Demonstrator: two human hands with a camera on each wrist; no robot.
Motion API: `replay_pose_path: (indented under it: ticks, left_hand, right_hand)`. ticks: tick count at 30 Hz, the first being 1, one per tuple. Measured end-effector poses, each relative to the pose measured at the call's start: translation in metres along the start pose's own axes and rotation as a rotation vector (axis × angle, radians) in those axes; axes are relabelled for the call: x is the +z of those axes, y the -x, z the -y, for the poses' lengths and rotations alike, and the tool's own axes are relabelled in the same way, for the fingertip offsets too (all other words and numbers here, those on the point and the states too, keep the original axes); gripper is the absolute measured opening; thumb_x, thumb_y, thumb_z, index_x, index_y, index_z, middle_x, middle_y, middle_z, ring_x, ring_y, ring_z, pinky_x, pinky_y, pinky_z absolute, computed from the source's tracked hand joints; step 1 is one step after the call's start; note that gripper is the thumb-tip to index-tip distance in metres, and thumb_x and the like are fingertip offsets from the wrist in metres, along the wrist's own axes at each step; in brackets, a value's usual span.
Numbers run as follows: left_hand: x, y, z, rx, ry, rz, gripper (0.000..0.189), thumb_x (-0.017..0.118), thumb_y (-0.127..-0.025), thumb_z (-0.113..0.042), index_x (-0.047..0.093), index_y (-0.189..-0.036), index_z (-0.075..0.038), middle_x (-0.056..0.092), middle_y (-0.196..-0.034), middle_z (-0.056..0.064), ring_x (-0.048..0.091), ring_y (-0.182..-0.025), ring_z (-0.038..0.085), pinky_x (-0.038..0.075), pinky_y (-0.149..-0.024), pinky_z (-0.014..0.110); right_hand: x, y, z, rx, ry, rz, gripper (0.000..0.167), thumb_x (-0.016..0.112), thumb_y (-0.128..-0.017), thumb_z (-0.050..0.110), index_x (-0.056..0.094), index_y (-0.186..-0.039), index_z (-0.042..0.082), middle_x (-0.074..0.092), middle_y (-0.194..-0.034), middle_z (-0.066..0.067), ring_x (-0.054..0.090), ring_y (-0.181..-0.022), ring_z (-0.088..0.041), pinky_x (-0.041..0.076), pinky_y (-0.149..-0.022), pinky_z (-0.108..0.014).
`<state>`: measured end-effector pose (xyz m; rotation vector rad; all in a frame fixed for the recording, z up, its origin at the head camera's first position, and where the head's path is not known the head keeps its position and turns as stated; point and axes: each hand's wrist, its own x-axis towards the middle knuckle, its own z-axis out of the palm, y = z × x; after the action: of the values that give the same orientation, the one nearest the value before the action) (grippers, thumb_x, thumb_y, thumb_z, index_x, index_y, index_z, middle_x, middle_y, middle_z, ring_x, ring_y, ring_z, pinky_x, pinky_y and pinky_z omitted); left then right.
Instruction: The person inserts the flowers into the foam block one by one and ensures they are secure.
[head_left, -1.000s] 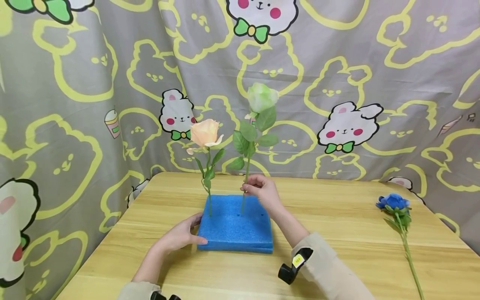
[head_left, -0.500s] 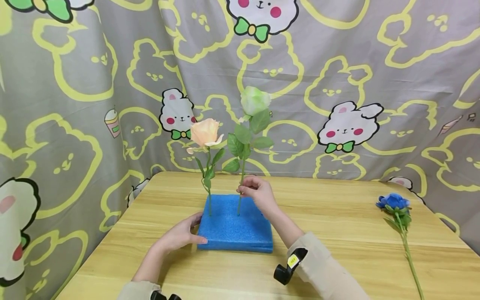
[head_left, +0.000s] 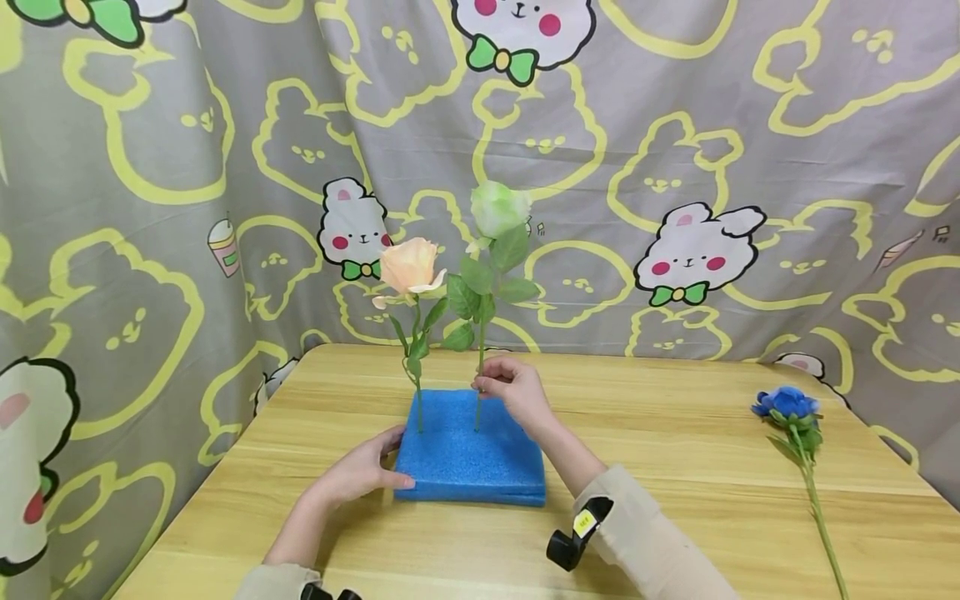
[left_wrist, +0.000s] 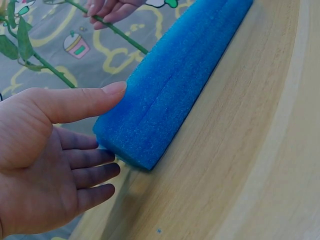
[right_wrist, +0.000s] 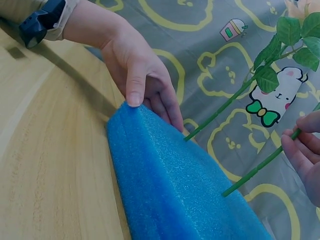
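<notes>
A blue foam block (head_left: 472,462) lies on the wooden table. My left hand (head_left: 360,471) rests at its left front corner; the thumb touches the upper edge and the other fingers extend along the side, nearly straight in the left wrist view. Between thumb and fingertips, my right hand (head_left: 519,396) pinches the stem of a pale green-white rose (head_left: 498,208). That stem (right_wrist: 250,175) meets the block's top, and the flower stands almost upright. To its left a peach rose (head_left: 408,267) stands with its stem (right_wrist: 212,117) in the foam, untouched by either hand.
A blue flower (head_left: 786,404) with a long green stem lies on the right side of the table (head_left: 675,467). Behind the table hangs a grey curtain (head_left: 585,333) with yellow outlines and cartoon animals. The two flower heads stand fairly near each other.
My right hand has moved slightly left and the green-white rose has shifted left and down, its stem's lower end now farther left on the foam. The left hand and block stay put.
</notes>
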<state>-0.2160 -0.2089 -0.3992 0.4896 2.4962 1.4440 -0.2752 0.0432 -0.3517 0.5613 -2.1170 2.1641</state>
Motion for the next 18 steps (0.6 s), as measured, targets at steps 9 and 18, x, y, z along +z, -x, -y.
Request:
replay_pose_path:
  ticks: [9,18]
  left_hand:
    - [0.0006,0.0009,0.0002,0.002,-0.008,-0.005,0.092,0.077,-0.075,-0.017,0.020,-0.140,0.014,0.026,-0.143,0.033,0.027,-0.130,0.046,0.021,-0.105,0.056]
    - [-0.0001,-0.0002,0.0007,0.002,-0.010,-0.002,0.092,0.077,-0.076,-0.018,0.020,-0.140,0.014,0.025,-0.143,0.033,0.026,-0.130,0.047,0.021,-0.105,0.055]
  right_hand:
    - [0.0006,0.0027,-0.0044,0.007,0.003,0.018,0.017,0.061,-0.083,-0.008,0.058,-0.097,-0.017,0.064,-0.081,-0.012,0.065,-0.083,-0.033,0.055,-0.071,-0.034]
    - [0.0012,0.0038,-0.0070,0.032,0.005,0.041,0.019,0.060,-0.084,-0.008,0.057,-0.100,-0.017,0.064,-0.085,-0.014,0.065,-0.082,-0.024,0.055,-0.073,-0.034]
